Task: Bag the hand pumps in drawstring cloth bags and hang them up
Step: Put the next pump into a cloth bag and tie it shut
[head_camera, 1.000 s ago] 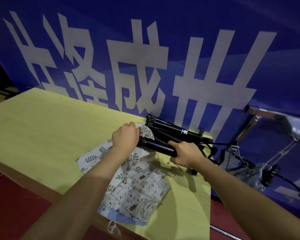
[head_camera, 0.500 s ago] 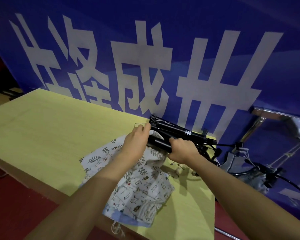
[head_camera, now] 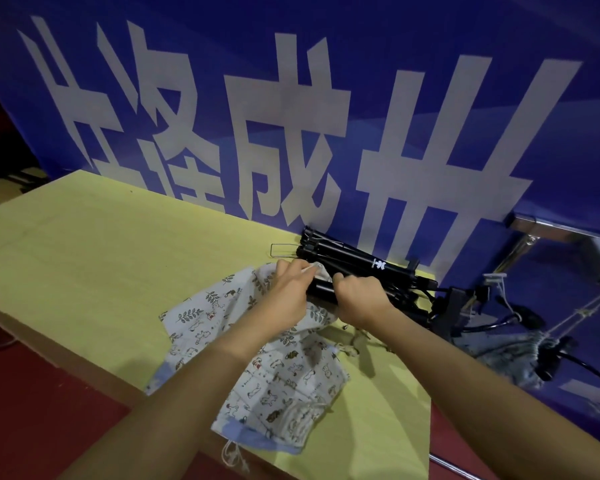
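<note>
My left hand (head_camera: 288, 292) pinches the open mouth of a white printed drawstring cloth bag (head_camera: 222, 306) on the yellow table (head_camera: 101, 258). My right hand (head_camera: 357, 299) grips a black hand pump (head_camera: 321, 292), whose front end sits inside the bag's mouth between my hands. More printed bags (head_camera: 284, 386) lie piled under my forearms. A stack of black hand pumps (head_camera: 354, 261) lies against the blue banner just behind my hands.
A blue banner (head_camera: 291, 109) with large white characters stands along the table's back edge. To the right, off the table, a metal rack (head_camera: 520, 244) carries hanging bagged pumps (head_camera: 499, 351) with black hoses. Red floor shows at the lower left.
My right hand has pushed the black pump leftward into the bag's mouth. My hands have come closer together, and less of the pump's barrel shows.
</note>
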`<state>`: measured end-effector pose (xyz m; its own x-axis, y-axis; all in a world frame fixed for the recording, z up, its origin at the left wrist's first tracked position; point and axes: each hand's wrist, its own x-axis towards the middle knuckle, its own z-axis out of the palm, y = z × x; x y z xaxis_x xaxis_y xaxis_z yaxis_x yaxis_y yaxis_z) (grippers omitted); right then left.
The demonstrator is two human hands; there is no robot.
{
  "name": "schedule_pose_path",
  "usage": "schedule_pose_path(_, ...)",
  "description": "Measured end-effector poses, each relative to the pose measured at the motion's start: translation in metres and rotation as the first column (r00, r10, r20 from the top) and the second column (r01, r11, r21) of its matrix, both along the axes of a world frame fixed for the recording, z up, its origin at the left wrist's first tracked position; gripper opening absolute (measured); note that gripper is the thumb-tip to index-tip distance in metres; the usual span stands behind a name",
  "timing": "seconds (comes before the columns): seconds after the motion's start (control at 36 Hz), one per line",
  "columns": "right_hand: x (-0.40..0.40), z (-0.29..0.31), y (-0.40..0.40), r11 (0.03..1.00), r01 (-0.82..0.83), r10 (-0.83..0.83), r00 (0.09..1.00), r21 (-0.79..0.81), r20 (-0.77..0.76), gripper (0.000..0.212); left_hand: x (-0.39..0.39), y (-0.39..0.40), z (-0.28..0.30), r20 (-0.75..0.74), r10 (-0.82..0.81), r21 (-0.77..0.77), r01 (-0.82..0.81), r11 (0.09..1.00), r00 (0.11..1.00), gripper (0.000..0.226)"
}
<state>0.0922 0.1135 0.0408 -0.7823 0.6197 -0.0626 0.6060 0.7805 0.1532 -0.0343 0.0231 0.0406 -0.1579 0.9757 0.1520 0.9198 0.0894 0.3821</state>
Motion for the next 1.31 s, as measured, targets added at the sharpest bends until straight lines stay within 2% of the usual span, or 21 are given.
schedule_pose_path(0.08,-0.003,0.005,-0.002,0.997,-0.057,0.058,0.998,0.043,-0.004,0.024,0.0,0.001,-0.005,-0.171,-0.035,-0.107,0.017,0.994,0.985,0.062)
schedule_pose_path(0.17,-0.006,0.009,-0.002,0.988,-0.118,0.12,0.993,0.096,-0.012,0.02,0.003,0.005,-0.006,-0.39,-0.017,-0.068,-0.01,0.998,0.92,0.052)
schedule_pose_path(0.22,-0.008,0.008,0.0,0.983,-0.14,0.145,0.988,0.116,-0.043,0.019,0.005,0.011,-0.007,-0.448,0.022,-0.02,-0.035,0.999,0.894,0.045)
schedule_pose_path(0.31,-0.007,0.005,0.008,0.941,-0.167,0.203,0.974,0.294,-0.098,0.025,0.005,0.022,-0.008,-0.46,0.065,-0.01,-0.078,0.997,0.886,0.036)
schedule_pose_path(0.39,-0.003,0.0,0.018,0.884,-0.184,0.316,0.913,0.43,-0.257,0.032,-0.001,0.031,-0.007,-0.429,0.113,-0.016,-0.133,0.991,0.896,0.031)
schedule_pose_path(0.44,0.002,0.0,0.02,0.859,-0.202,0.394,0.846,0.47,-0.358,0.029,-0.006,0.034,-0.008,-0.355,0.167,0.014,-0.173,0.985,0.92,0.032)
schedule_pose_path(0.53,0.008,-0.004,0.018,0.854,-0.236,0.448,0.787,0.465,-0.424,0.02,-0.014,0.036,-0.01,-0.192,0.261,0.113,-0.243,0.964,0.946,0.029)
schedule_pose_path(0.58,0.01,-0.015,0.016,0.906,-0.231,0.386,0.795,0.355,-0.468,0.019,-0.018,0.036,-0.009,-0.024,0.302,0.172,-0.294,0.94,0.953,0.03)
schedule_pose_path(0.64,0.007,-0.023,0.012,0.984,-0.14,0.176,0.84,0.108,-0.514,0.024,-0.021,0.034,-0.006,0.121,0.31,0.195,-0.328,0.924,0.943,0.033)
schedule_pose_path(0.67,0.004,-0.026,0.011,0.997,-0.062,0.026,0.859,-0.053,-0.512,0.026,-0.023,0.033,-0.005,0.171,0.307,0.199,-0.338,0.92,0.936,0.034)
schedule_pose_path(0.72,-0.004,-0.029,0.011,0.947,0.045,-0.197,0.864,-0.318,-0.464,0.034,-0.026,0.028,0.0,0.25,0.303,0.196,-0.355,0.914,0.92,0.033)
schedule_pose_path(0.83,-0.021,-0.031,0.009,0.852,-0.058,-0.163,0.915,-0.521,-0.369,0.051,-0.03,0.019,0.007,0.367,0.281,0.204,-0.371,0.906,0.887,0.026)
schedule_pose_path(0.92,-0.03,-0.036,0.005,0.813,-0.044,-0.212,0.907,-0.581,-0.364,0.07,-0.035,0.013,0.007,0.4,0.271,0.227,-0.381,0.896,0.876,0.024)
schedule_pose_path(0.97,-0.036,-0.035,0.001,0.777,0.02,-0.318,0.875,-0.63,-0.365,0.074,-0.038,0.009,0.005,0.417,0.269,0.23,-0.387,0.893,0.868,0.024)
schedule_pose_path(1.03,-0.042,-0.035,0.0,0.744,0.11,-0.407,0.857,-0.659,-0.316,0.065,-0.04,0.005,0.002,0.432,0.256,0.235,-0.382,0.894,0.865,0.024)
schedule_pose_path(1.11,-0.048,-0.035,0.001,0.795,0.15,-0.387,0.872,-0.588,-0.301,0.034,-0.039,0.002,-0.002,0.435,0.237,0.237,-0.365,0.9,0.869,0.023)
schedule_pose_path(1.17,-0.049,-0.031,0.002,0.782,0.105,-0.424,0.812,-0.614,-0.401,0.025,-0.038,0.001,-0.004,0.418,0.235,0.248,-0.359,0.9,0.877,0.024)
schedule_pose_path(1.31,-0.044,-0.001,0.004,0.64,-0.135,-0.573,0.572,-0.756,-0.587,0.027,-0.038,0.001,-0.008,0.362,0.261,0.238,-0.36,0.902,0.895,0.028)
